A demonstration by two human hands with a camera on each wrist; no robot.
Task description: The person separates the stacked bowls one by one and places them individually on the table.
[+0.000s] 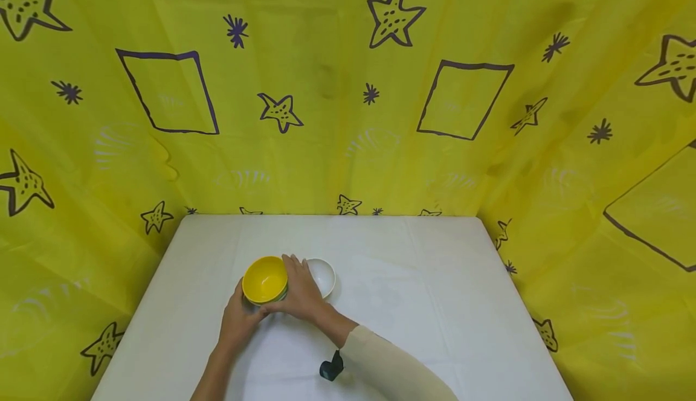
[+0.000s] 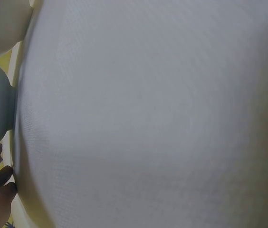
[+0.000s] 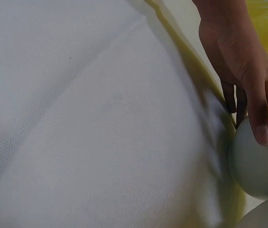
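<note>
Cream sleeve nearest, black strap at wrist. Left hand and right hand both grasp stack of bowls, yellow on top, standing on white table. White bowl just behind, touching right hand. Yellow star curtain farthest.

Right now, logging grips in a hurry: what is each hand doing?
Left hand: holds the yellow bowl from its near side.
Right hand: fingers curled round the same bowl's side.

One stack of nested bowls, one white bowl, and two hands.
</note>
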